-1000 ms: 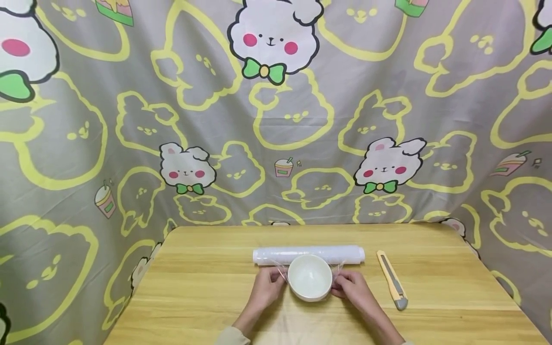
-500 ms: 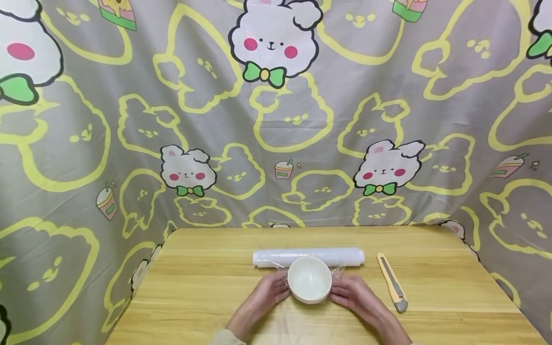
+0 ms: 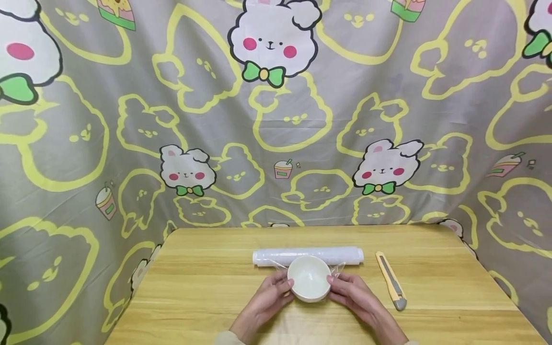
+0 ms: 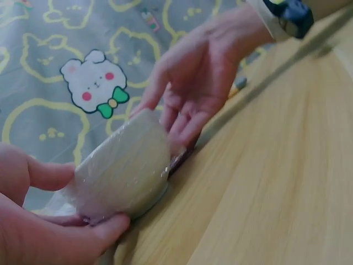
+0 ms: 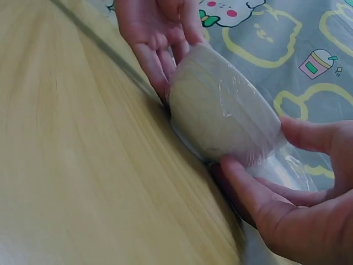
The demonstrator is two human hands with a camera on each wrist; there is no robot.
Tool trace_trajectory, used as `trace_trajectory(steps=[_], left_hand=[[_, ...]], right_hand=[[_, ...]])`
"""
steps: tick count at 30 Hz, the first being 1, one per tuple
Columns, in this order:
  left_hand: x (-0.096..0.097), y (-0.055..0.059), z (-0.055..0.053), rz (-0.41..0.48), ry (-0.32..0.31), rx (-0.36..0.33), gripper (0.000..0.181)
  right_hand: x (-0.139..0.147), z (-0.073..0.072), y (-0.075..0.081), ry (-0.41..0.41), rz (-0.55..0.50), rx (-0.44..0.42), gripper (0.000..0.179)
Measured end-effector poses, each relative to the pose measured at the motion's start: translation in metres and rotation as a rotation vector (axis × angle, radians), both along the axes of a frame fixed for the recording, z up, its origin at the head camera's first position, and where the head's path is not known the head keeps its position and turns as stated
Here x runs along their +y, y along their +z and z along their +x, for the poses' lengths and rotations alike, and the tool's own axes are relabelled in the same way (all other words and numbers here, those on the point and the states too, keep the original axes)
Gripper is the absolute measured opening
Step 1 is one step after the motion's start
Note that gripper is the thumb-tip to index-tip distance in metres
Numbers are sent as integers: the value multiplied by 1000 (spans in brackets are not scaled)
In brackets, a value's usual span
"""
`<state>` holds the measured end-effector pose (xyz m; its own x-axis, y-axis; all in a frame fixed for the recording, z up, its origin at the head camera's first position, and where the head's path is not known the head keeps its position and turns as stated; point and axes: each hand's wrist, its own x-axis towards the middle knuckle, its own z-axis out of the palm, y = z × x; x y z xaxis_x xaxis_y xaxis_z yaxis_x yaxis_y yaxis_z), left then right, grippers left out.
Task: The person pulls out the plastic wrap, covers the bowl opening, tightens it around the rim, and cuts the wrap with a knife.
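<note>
A white bowl (image 3: 309, 279) stands on the wooden table, clear plastic wrap clinging to its outer side, as the wrist views show. My left hand (image 3: 269, 297) grips the bowl's left side, thumb at the rim and fingers lower on the wall. On the opposite side my right hand (image 3: 354, 294) holds it the same way, its thumb at the rim. In the left wrist view the wrapped bowl wall (image 4: 129, 165) lies between both hands. Wrinkled ends of clear plastic wrap (image 3: 338, 269) stick out beyond the rim at left and right.
Behind the bowl lies a roll of plastic wrap (image 3: 269, 257), partly covered by it. A yellow utility knife (image 3: 390, 281) rests on the table (image 3: 194, 287) to the right. A patterned grey curtain (image 3: 241, 115) surrounds the table's back and sides.
A second ago the fingers were pinching the wrap beside the bowl; then they lay along its sides. Now both thumbs have come up onto the rim. The bowl has stayed nearly in place.
</note>
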<state>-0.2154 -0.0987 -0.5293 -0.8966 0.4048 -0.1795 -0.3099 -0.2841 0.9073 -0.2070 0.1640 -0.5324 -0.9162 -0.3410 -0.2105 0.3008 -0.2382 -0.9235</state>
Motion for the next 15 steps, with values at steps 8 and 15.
trace_trajectory(steps=[8,15], left_hand=[[3,10,5,-73,49,-24,68],[10,22,24,-82,147,-80,87]], right_hand=[[7,-4,4,-69,108,39,58],[32,-12,35,-334,504,249,40]])
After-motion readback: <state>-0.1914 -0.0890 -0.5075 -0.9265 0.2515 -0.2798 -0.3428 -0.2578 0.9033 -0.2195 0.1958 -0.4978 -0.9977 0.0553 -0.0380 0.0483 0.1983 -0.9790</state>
